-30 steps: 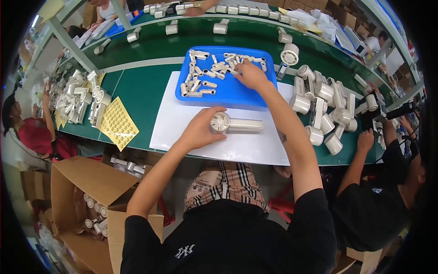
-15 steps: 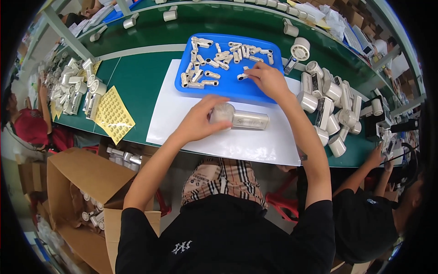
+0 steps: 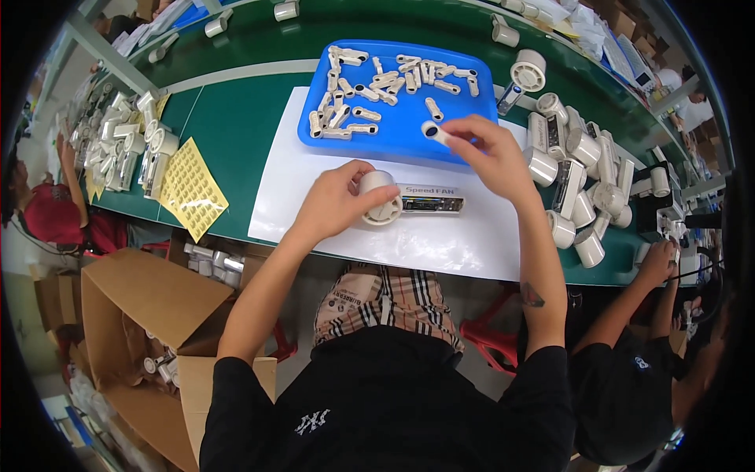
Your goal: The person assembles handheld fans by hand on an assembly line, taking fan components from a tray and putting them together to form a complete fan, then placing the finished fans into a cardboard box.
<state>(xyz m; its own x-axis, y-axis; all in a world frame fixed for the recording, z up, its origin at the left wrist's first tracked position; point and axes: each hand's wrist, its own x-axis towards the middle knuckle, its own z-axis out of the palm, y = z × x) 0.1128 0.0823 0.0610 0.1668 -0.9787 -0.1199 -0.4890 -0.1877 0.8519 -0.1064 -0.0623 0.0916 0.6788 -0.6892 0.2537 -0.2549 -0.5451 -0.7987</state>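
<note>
My left hand (image 3: 332,198) is closed around the round head of a white handheld fan (image 3: 431,192). The fan lies sideways over the white sheet (image 3: 440,248), its handle pointing right. An open slot along the handle shows dark inner parts. Between the fingertips of my right hand (image 3: 497,156) is a small white elongated plastic part (image 3: 432,130) with a dark spot at its end, held over the near edge of a blue tray (image 3: 397,134). Several similar small parts (image 3: 384,81) are scattered in the tray.
Many white fans are piled on the right (image 3: 583,147) and left of the green table (image 3: 228,141). A yellow sticker sheet (image 3: 197,189) lies at left, above an open cardboard box (image 3: 157,291). A co-worker's hands (image 3: 661,259) are at far right.
My right hand has lifted the small white part from the tray and drawn it nearer. My left hand has rolled the fan so its open slot shows.
</note>
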